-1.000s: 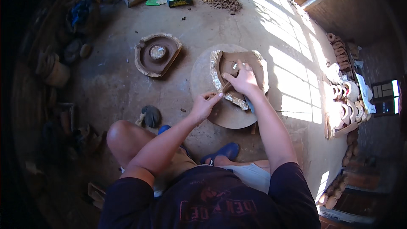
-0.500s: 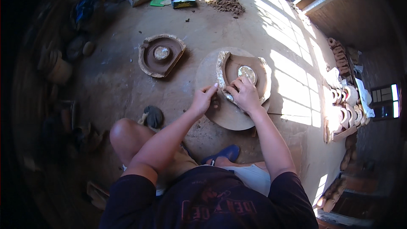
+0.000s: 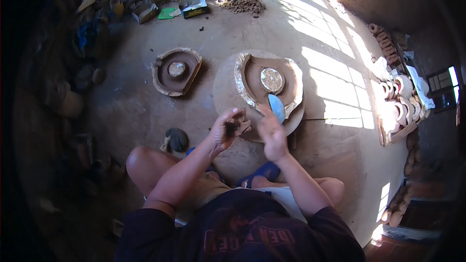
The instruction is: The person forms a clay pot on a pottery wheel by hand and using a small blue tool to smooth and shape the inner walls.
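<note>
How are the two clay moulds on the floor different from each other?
The mould on the round board sits in front of the hands, pale-rimmed and partly sunlit. The mould on the bare floor lies apart to the left, darker and shaded. Both are half-round, each with a small disc in its hollow.

I sit on the bare earthen floor (image 3: 121,106) of a pottery workshop, a clay mould (image 3: 268,82) on a round turntable (image 3: 228,92) before me. A second mould (image 3: 175,70), a loose clay heap (image 3: 241,3) and stacked clay pieces (image 3: 400,102) along the wall surround me.
</note>
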### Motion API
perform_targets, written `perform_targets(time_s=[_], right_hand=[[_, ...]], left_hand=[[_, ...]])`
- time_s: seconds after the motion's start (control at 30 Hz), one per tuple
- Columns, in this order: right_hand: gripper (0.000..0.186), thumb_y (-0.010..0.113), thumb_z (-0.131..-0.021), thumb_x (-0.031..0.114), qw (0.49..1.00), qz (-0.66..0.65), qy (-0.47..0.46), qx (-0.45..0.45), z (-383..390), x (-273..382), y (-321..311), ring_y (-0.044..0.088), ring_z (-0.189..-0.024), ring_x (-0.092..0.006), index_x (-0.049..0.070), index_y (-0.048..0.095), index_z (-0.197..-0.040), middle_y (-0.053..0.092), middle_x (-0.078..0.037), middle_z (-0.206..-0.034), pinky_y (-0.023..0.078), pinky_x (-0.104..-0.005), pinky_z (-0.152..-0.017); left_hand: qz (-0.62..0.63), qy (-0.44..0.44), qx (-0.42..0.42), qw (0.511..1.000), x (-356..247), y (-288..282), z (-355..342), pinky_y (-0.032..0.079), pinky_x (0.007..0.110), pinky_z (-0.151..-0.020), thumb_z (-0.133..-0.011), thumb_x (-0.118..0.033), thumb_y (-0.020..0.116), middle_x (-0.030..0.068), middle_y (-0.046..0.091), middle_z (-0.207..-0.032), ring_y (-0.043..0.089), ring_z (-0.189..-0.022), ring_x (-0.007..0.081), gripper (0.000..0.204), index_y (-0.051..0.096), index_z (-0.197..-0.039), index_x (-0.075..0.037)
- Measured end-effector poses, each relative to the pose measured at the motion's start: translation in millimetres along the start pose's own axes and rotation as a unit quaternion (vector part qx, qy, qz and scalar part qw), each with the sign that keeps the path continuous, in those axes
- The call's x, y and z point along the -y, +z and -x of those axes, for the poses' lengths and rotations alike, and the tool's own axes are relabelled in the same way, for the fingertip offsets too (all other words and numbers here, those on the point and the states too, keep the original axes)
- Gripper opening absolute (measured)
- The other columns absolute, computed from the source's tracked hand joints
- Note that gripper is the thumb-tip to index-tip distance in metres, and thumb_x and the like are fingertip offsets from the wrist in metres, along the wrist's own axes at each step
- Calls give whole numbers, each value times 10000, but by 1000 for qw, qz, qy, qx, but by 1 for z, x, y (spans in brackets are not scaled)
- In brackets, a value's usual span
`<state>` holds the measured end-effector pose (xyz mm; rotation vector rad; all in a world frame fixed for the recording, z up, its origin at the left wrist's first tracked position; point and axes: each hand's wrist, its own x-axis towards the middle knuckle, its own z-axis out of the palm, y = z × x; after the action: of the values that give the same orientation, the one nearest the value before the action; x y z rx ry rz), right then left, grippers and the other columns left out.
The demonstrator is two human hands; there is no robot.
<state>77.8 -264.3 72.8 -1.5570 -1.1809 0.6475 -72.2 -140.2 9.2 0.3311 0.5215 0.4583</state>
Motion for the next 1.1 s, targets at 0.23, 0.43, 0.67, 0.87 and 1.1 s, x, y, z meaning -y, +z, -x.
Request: perform_targets(time_s=[0.23, 0.43, 0.67, 0.87, 1.1], right_hand=[[433, 778, -942, 246, 870, 475, 1, -130, -19, -71, -72, 576, -1205, -388, -24, 673, -1264, 574, -218, -1326, 481, -486, -1057], [238, 767, -911, 195, 915, 343, 68, -200, 22, -47, -111, 643, -1063, -409, 11, 702, -1046, 665, -168, -1044, 524, -478, -940], [532, 647, -1096, 394, 951, -219, 179, -122, 102, -22, -79, 586, -1305, -210, 12, 589, -1462, 602, -109, -1443, 465, -347, -1113], [278, 665, -1091, 303, 889, -392, 210, -108, 107, -27, -31, 624, -885, -72, 34, 719, -1133, 702, 5, -987, 481, -254, -784], [246, 713, -1014, 182, 932, -267, 206, -136, 95, -2, -113, 568, -561, -99, 70, 657, -803, 641, -50, -692, 402, -266, -470]], left_hand=[[-70, -30, 26, 997, 18, 26, 3, 616, 403, -836, -916, -176, 734, 72, 689, -1073, 711, -936, 222, 341, 627, -1229, -92], [-131, 10, 31, 991, 26, 14, -1, 628, 383, -827, -893, -111, 717, 64, 698, -1066, 709, -936, 191, 372, 614, -1249, -81], [-380, 61, 173, 906, 53, 67, 27, 457, 539, -1162, -949, -278, 731, 208, 511, -1524, 558, -1395, 370, 750, 403, -1574, -28], [-788, 229, 182, 542, 76, 76, 28, -1, 728, -1257, -933, -604, 644, 269, -106, -1781, -153, -1635, 489, 1182, -37, -1726, -51], [-514, 37, 0, 857, 87, 47, 1, 556, 426, -1046, -954, -539, 753, 308, 600, -1444, 655, -1288, 369, 1104, 172, -1670, 70]])
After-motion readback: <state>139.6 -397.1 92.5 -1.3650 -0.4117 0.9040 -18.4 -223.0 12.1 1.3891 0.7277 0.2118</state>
